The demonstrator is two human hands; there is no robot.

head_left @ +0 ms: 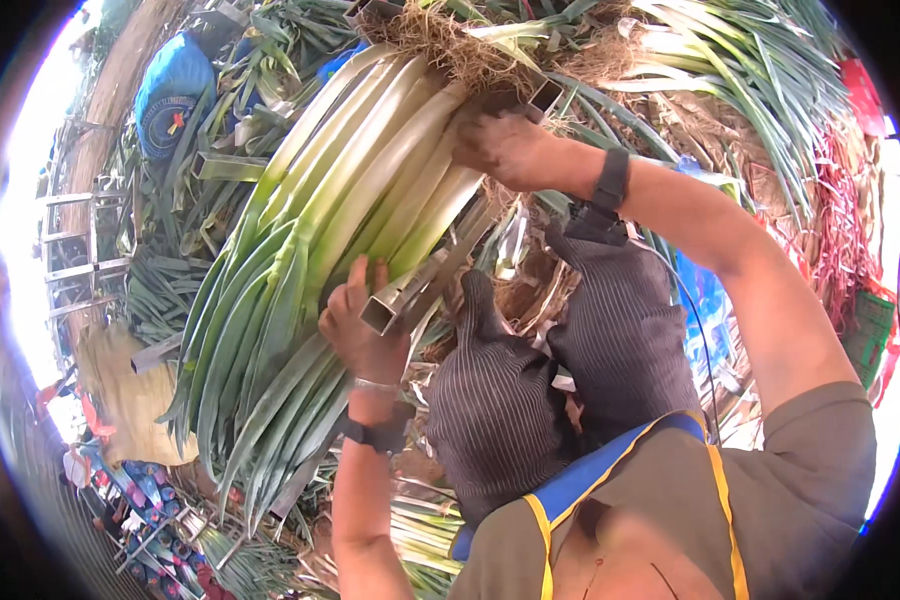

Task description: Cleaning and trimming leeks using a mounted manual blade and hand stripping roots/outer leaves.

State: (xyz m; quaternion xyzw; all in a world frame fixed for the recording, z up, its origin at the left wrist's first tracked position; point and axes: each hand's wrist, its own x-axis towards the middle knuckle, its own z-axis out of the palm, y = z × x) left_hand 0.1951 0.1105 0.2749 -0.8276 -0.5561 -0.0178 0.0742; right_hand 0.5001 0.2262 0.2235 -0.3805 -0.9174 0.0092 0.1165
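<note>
A bundle of leeks [370, 160] lies across a metal frame, white stalks toward the top and green leaves fanning down to the left. Their brown roots [455, 50] hang in a tangle at the top. My left hand [360, 320] rests against the lower right side of the leaves, fingers stretched and apart, beside the end of a square metal tube [395, 300]. Up by the root ends, my right hand [505, 150] has bent fingers pressed on the white stalks; shadow partly hides the fingertips.
More leeks [740, 70] are piled at the upper right, near red twine [840, 220]. A blue bag [175, 95] stands at the upper left among leaves. Below it is a tan sack [125, 390]. My knees in striped trousers [500, 420] are close to the frame.
</note>
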